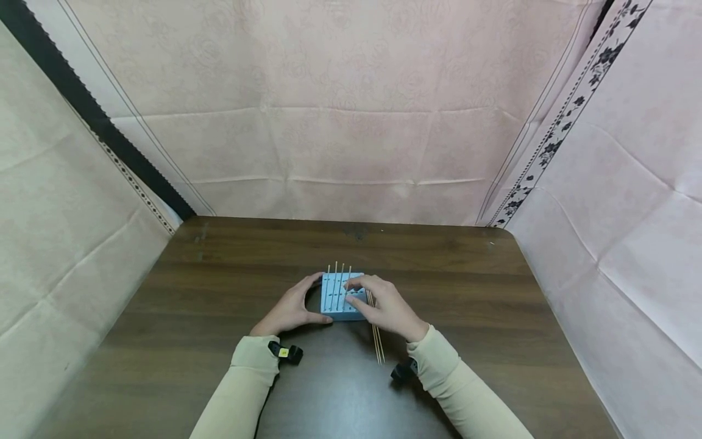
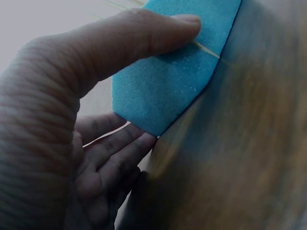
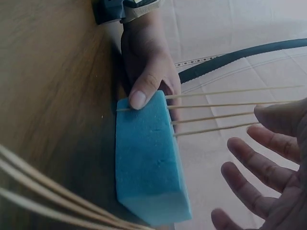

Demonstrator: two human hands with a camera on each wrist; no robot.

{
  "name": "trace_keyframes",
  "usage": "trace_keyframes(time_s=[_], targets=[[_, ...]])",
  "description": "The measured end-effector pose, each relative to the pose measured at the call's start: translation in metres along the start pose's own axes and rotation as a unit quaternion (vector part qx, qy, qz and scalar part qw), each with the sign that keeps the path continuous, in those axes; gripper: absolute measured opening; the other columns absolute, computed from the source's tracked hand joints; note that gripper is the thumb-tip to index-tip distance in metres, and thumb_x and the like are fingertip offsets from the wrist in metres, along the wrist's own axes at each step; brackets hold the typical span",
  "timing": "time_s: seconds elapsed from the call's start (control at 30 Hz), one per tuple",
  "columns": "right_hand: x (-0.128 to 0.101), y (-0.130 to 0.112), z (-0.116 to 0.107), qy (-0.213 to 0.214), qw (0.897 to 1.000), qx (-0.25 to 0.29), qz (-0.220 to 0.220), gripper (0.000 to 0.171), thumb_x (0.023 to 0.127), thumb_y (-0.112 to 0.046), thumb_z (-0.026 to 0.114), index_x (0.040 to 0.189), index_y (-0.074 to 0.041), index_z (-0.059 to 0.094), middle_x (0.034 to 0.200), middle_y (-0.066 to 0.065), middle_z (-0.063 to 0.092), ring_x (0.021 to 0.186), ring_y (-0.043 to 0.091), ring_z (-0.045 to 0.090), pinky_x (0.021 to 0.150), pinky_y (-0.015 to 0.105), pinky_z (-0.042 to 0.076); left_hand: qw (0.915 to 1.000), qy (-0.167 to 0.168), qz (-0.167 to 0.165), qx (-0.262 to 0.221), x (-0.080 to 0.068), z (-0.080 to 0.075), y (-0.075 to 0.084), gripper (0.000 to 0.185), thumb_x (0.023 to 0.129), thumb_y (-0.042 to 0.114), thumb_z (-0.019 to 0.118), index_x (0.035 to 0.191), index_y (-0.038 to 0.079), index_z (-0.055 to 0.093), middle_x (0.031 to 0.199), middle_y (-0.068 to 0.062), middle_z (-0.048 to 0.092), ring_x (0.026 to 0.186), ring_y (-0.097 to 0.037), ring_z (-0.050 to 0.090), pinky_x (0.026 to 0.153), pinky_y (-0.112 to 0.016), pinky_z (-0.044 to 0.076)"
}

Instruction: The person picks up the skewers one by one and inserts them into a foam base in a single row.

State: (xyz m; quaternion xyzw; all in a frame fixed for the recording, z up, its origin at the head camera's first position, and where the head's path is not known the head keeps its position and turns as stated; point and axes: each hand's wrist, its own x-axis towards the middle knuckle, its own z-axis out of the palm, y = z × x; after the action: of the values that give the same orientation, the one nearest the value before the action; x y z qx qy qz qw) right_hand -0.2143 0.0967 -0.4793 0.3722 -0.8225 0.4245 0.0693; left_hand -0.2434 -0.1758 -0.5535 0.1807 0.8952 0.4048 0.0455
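Observation:
A light-blue foam block with holes in its top sits on the table. Several thin wooden skewers stand up from it in a row. My left hand grips the block's left side, its thumb on the near face and fingers behind. By that thumb, a sliver of wood shows on the foam face. Above the block, my right hand pinches one standing skewer between thumb and index finger; its other fingers are spread. Three loose skewers lie on the table at the block's right, partly under the right hand.
The brown wooden table extends around the block. Pale patterned cloth hangs behind it and on both sides. Dark wrist devices sit on both sleeves, with a cable along the left forearm.

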Motion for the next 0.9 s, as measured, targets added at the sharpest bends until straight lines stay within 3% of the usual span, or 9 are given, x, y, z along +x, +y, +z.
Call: trace_keyframes(time_s=[0.2, 0.37, 0.47, 0.63, 0.8, 0.9], targets=[[-0.01, 0.006, -0.007, -0.02, 0.999, -0.03, 0.017, 0.033, 0.097, -0.029, 0.069, 0.126, -0.014, 0.066, 0.125, -0.006, 0.065, 0.12, 0.014, 0.055, 0.099, 0.049, 0.046, 1.0, 0.002, 0.002, 0.003, 0.0, 0.0, 0.0, 0.117, 0.061, 0.067, 0.088, 0.157, 0.028, 0.033, 0.156, 0.001, 0.04, 0.143, -0.025, 0.037, 0.11, -0.06, 0.035], [-0.023, 0.02, -0.008, -0.016, 0.999, -0.003, 0.045, 0.03, 0.097, -0.025, 0.069, 0.125, -0.012, 0.066, 0.122, -0.001, 0.066, 0.113, 0.022, 0.062, 0.093, 0.05, 0.052, 1.0, 0.0, -0.003, 0.006, -0.001, 0.0, 0.002, 0.117, 0.062, 0.064, 0.089, 0.157, 0.027, 0.033, 0.156, -0.001, 0.039, 0.143, -0.027, 0.037, 0.11, -0.06, 0.034], [-0.033, 0.031, -0.006, 0.002, 0.997, 0.014, 0.075, 0.025, 0.097, -0.019, 0.069, 0.121, -0.012, 0.067, 0.114, 0.0, 0.067, 0.103, 0.018, 0.066, 0.086, 0.044, 0.056, 0.9999, -0.002, -0.009, 0.007, -0.001, -0.001, 0.003, 0.117, 0.062, 0.062, 0.09, 0.157, 0.029, 0.032, 0.157, 0.0, 0.039, 0.143, -0.025, 0.037, 0.111, -0.058, 0.033], [-0.049, 0.049, 0.001, 0.045, 0.99, 0.01, 0.13, 0.018, 0.097, -0.019, 0.07, 0.114, -0.013, 0.069, 0.105, -0.009, 0.067, 0.095, 0.008, 0.065, 0.082, 0.032, 0.056, 0.9998, -0.005, -0.017, 0.005, -0.002, 0.0, 0.004, 0.117, 0.061, 0.063, 0.09, 0.157, 0.031, 0.032, 0.157, 0.001, 0.039, 0.143, -0.024, 0.036, 0.112, -0.057, 0.032], [-0.06, 0.061, 0.012, 0.086, 0.987, -0.012, 0.138, 0.014, 0.094, -0.017, 0.073, 0.107, -0.013, 0.07, 0.096, -0.007, 0.066, 0.086, 0.009, 0.062, 0.073, 0.029, 0.055, 0.9998, -0.008, -0.016, 0.008, -0.002, 0.0, 0.004, 0.119, 0.061, 0.065, 0.089, 0.158, 0.028, 0.031, 0.157, -0.001, 0.038, 0.143, -0.026, 0.036, 0.111, -0.058, 0.033], [-0.061, 0.064, 0.017, 0.102, 0.984, -0.052, 0.137, 0.013, 0.092, -0.019, 0.077, 0.102, -0.013, 0.071, 0.091, -0.006, 0.064, 0.082, 0.011, 0.059, 0.07, 0.029, 0.051, 0.9998, -0.008, -0.016, 0.011, -0.001, -0.001, 0.004, 0.119, 0.061, 0.065, 0.089, 0.158, 0.029, 0.031, 0.157, 0.0, 0.038, 0.143, -0.025, 0.036, 0.111, -0.058, 0.033]])
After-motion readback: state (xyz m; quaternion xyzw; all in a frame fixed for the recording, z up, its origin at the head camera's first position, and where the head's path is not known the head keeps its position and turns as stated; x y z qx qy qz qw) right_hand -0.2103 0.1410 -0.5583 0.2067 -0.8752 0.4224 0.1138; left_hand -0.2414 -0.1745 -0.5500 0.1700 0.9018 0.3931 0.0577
